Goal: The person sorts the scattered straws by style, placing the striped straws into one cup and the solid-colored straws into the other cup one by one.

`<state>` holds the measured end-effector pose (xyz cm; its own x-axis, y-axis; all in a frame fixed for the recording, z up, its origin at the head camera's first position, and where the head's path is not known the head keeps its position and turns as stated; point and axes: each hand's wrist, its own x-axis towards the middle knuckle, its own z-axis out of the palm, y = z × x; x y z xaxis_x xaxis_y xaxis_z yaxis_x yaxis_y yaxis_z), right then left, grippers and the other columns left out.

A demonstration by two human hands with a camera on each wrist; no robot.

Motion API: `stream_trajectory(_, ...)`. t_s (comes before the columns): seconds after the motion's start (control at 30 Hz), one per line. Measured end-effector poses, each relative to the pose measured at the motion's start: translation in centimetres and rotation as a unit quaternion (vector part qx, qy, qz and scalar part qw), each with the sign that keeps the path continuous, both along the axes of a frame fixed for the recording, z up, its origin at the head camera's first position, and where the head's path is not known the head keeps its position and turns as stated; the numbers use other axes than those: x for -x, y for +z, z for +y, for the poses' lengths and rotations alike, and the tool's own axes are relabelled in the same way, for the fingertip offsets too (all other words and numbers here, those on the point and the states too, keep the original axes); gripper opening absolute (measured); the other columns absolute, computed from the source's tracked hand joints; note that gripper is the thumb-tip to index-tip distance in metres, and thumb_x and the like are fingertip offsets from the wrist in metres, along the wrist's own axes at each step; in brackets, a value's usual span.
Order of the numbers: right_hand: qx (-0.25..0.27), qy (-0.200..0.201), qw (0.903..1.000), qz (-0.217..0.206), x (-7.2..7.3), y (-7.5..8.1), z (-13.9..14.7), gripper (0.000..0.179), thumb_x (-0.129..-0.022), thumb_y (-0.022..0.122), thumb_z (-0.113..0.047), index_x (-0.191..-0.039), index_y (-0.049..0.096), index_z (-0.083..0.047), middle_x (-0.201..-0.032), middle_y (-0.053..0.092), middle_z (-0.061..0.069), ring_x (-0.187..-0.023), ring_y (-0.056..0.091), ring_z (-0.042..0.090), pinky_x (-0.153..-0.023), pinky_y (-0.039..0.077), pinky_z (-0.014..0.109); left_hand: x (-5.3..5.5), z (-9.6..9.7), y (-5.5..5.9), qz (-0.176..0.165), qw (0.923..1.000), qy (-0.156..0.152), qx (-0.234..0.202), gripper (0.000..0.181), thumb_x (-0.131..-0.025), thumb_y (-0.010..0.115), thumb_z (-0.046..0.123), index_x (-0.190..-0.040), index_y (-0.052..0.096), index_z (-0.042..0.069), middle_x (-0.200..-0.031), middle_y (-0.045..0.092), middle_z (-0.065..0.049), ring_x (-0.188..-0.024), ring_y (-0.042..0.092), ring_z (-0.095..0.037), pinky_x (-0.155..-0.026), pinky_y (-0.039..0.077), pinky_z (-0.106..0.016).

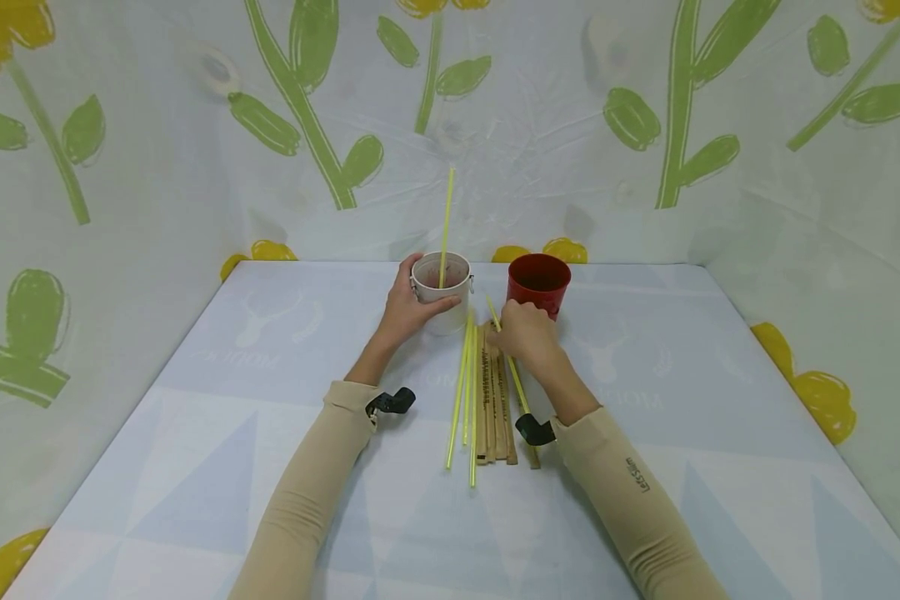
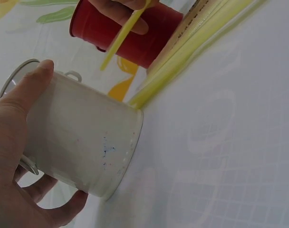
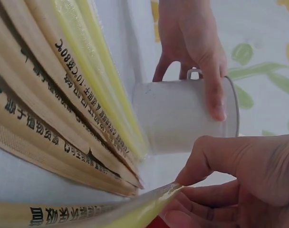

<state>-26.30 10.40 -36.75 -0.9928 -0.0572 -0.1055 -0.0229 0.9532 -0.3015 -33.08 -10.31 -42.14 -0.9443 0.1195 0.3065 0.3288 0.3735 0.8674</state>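
Note:
My left hand (image 1: 405, 310) grips a small white bucket (image 1: 452, 320), with the thumb across its near side and the other fingers round the far side. One yellow straw (image 1: 447, 212) stands up inside the bucket, leaning slightly. Between thumb and fingers, my right hand (image 1: 528, 335) pinches another yellow straw (image 3: 156, 204) in a clear wrapper, tilted above the table. Right behind that hand stands a red bucket (image 1: 537, 293), partly hidden by it. Several yellow straws (image 1: 459, 408) and several brown paper-wrapped straws (image 1: 497, 408) lie side by side between the two forearms.
A pale blue and white patterned cloth (image 1: 195, 467) covers the table. Behind it hangs a whitish curtain (image 1: 525, 150) with green stems and yellow flowers, and more curtain closes in both sides. One brown paper-wrapped straw (image 1: 534, 457) lies apart, beneath the right wrist.

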Motion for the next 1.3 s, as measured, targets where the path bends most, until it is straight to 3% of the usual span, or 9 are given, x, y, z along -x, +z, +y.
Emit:
stream_trajectory(0.23,0.019,0.006,0.9998,-0.009,-0.3,0.7,-0.1,0.028,-0.089,0.066,-0.032,-0.075,0.063,-0.008,-0.06,0.055,0.005,-0.057,0.055,0.02,-0.052,0.044,0.028,0.0,0.0,0.0,0.001,1.0,0.001,0.003,0.1,-0.074,0.086,0.034,-0.151,0.025,0.019,-0.148,0.043,-0.011,-0.133,0.047,-0.028,-0.107,0.042,-0.049)
stream_trajectory(0.57,0.051,0.018,0.9985,-0.002,-0.3,1.1,0.0,0.024,-0.092,0.061,-0.031,-0.094,0.062,-0.007,-0.069,0.062,0.008,-0.055,0.061,0.019,-0.052,0.048,0.027,0.0,0.0,0.0,-0.002,1.0,0.0,-0.002,0.101,-0.074,0.086,0.034,-0.152,0.024,0.017,-0.147,0.043,-0.011,-0.132,0.047,-0.028,-0.106,0.042,-0.05)
stream_trajectory(0.87,0.099,0.021,0.9948,0.01,-0.3,1.4,0.5,0.031,-0.096,0.053,-0.025,-0.117,0.055,-0.002,-0.072,0.064,0.01,-0.051,0.064,0.02,-0.049,0.049,0.026,-0.3,0.1,0.3,0.003,1.0,0.001,-0.003,0.097,-0.074,0.086,0.034,-0.15,0.026,0.023,-0.147,0.044,-0.011,-0.132,0.047,-0.028,-0.106,0.043,-0.049)
stream_trajectory(1.13,0.127,0.029,0.9914,0.014,-0.2,1.4,0.6,0.032,-0.101,0.044,-0.026,-0.127,0.047,-0.006,-0.074,0.067,0.009,-0.061,0.07,0.028,-0.055,0.052,0.029,-0.2,0.1,0.2,0.007,1.0,0.001,-0.003,0.096,-0.074,0.086,0.033,-0.15,0.027,0.022,-0.146,0.045,-0.011,-0.132,0.047,-0.028,-0.105,0.043,-0.049)
stream_trajectory(1.3,0.148,0.019,0.9888,0.003,0.0,1.2,0.5,0.035,-0.104,0.04,-0.028,-0.133,0.042,-0.009,-0.083,0.072,0.011,-0.065,0.07,0.027,-0.059,0.054,0.03,-0.1,0.0,0.0,0.01,0.9999,0.0,-0.004,0.097,-0.074,0.086,0.034,-0.149,0.027,0.022,-0.144,0.046,-0.01,-0.129,0.049,-0.026,-0.104,0.044,-0.047)
